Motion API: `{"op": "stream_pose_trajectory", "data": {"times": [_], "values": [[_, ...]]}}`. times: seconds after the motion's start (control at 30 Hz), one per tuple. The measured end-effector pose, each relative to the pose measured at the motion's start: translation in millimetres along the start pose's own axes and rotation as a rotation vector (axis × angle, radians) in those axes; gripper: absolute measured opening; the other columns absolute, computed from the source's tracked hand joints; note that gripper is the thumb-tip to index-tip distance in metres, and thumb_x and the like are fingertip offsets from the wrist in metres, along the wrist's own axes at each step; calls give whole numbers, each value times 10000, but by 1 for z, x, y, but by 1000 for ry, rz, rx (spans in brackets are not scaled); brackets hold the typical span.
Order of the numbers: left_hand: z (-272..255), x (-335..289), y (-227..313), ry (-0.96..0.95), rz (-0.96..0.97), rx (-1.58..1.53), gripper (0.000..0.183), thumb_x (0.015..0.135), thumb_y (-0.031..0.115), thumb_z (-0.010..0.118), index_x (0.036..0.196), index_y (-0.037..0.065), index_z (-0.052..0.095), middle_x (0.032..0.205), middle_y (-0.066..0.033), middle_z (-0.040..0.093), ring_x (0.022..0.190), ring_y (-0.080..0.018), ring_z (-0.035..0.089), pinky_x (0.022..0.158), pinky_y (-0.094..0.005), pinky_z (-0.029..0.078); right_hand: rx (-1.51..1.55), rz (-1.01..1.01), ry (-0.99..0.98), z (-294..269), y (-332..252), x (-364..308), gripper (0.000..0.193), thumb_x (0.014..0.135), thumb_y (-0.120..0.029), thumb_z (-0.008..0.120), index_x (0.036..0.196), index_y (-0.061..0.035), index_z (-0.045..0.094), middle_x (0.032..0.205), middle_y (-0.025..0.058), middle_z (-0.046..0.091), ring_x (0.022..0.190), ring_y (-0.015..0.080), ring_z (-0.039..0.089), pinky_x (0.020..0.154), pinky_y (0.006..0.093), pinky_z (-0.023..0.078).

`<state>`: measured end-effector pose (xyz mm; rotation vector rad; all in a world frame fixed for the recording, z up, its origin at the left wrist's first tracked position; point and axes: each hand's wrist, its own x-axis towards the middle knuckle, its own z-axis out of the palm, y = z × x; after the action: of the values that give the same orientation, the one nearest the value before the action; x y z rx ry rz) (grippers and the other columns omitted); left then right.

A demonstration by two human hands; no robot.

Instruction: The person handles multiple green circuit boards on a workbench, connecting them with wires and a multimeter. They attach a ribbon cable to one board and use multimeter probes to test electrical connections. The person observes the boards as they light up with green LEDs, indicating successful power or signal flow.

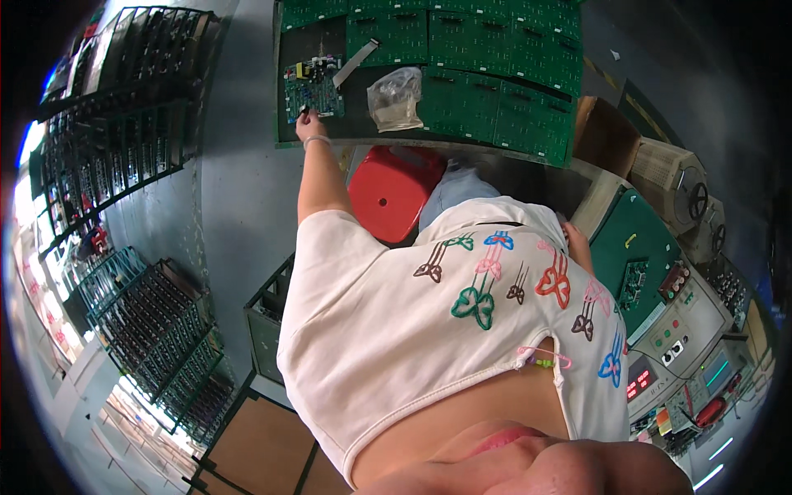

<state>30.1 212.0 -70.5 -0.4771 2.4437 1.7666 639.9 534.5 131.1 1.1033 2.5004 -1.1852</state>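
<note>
My left hand (309, 126) reaches out to the near edge of a green circuit board (320, 89) crowded with components. Its fingers are pinched together at the board's near left part, by a small dark thing too small to name. A grey ribbon cable (356, 63) runs from the board's right side. Right of the board lies a clear plastic bag (396, 101) with something pale in it. My right hand (576, 243) hangs beside my body on the right; the shirt hides part of it, and its fingers do not show clearly.
Rows of bare green circuit boards (495, 49) cover much of the table (355, 136). A red stool (388, 194) stands under its near edge. Racks of boards (157, 346) line the left. At right stand a green-topped bench (631, 239) and test instruments (660, 355).
</note>
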Motion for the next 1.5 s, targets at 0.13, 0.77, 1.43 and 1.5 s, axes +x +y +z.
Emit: {"op": "stream_pose_trajectory", "data": {"times": [0.13, 0.77, 1.43, 1.5], "values": [[-5, -14, 48, 125, 203, 305, 346, 769, 245, 710, 930, -43, 607, 813, -95, 650, 741, -186, 592, 722, -307, 464, 2, -51, 6, 0, 3, 2, 219, 744, 96, 499, 921, -23, 552, 830, 167, 582, 753, 317, 593, 637, 373, 465], [16, -163, 293, -352, 595, -273, 93, 900, 41, 501, 826, -12, 520, 741, -80, 609, 693, -145, 582, 707, -287, 479, 376, -169, -157, -27, -125, 87, 177, 865, -130, 544, 990, -12, 584, 939, 152, 605, 851, 225, 619, 726, 295, 491], [97, -290, 335, -1063, 708, -282, 317, 856, 114, 611, 1133, 13, 493, 1104, -149, 547, 1012, -275, 521, 893, -393, 426, 2018, -69, -164, -44, -158, 133, 356, 848, -95, 572, 1184, -15, 485, 1148, 137, 570, 1048, 257, 562, 924, 386, 455], [103, -222, 259, -916, 832, 72, 470, 778, 129, 684, 1181, 16, 471, 1160, -174, 516, 1057, -318, 495, 914, -406, 415, 2110, -70, -130, -55, -133, 122, 360, 840, -87, 574, 1178, -4, 485, 1135, 149, 575, 1027, 264, 575, 911, 399, 466]]}}
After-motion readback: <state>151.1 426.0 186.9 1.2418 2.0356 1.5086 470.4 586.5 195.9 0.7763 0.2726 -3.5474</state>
